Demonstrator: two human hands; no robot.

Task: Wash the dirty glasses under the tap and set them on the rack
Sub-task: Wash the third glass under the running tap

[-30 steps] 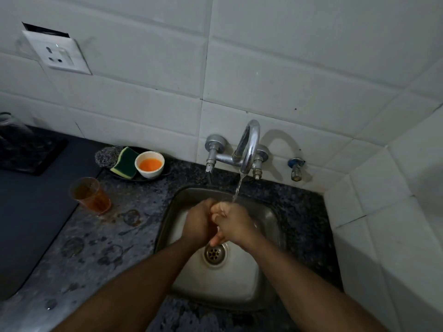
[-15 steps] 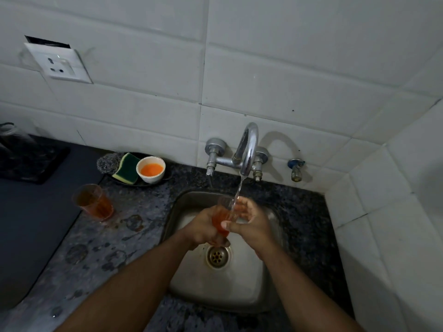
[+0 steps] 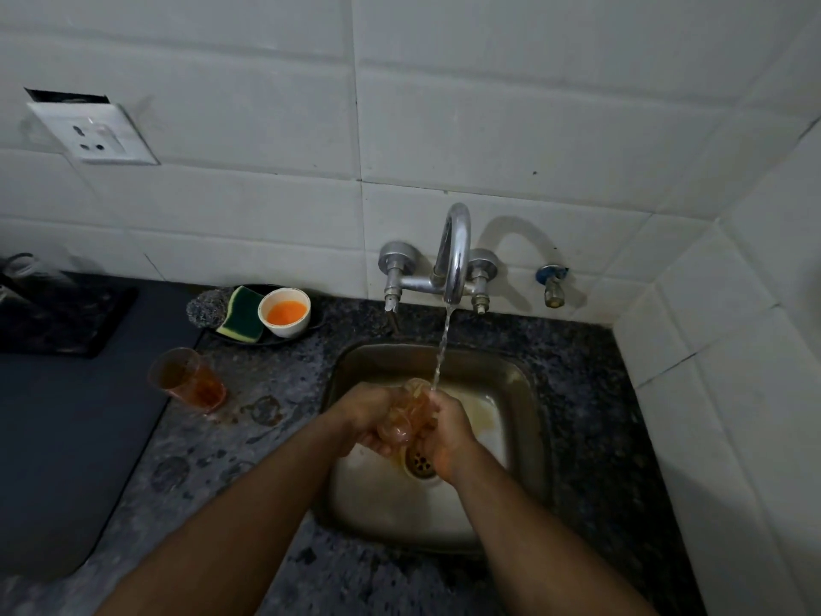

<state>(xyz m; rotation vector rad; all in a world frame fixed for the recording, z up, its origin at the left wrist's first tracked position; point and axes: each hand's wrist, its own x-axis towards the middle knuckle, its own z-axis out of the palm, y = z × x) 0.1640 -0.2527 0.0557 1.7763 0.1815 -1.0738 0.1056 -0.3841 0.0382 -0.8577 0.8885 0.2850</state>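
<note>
Head view: both hands hold one glass (image 3: pixel 406 415) tilted over the sink (image 3: pixel 524 393), the left hand (image 3: pixel 368 420) curled round its side, the right hand (image 3: pixel 444 431) wrapped against the other. The tap (image 3: pixel 453 251) stream lands by its rim, so turning it under the water would likely rinse best. It looks clear, ribbed, amber-tinted. A second glass (image 3: pixel 189 380) stands on the speckled stone counter (image 3: pixel 275 437).
</note>
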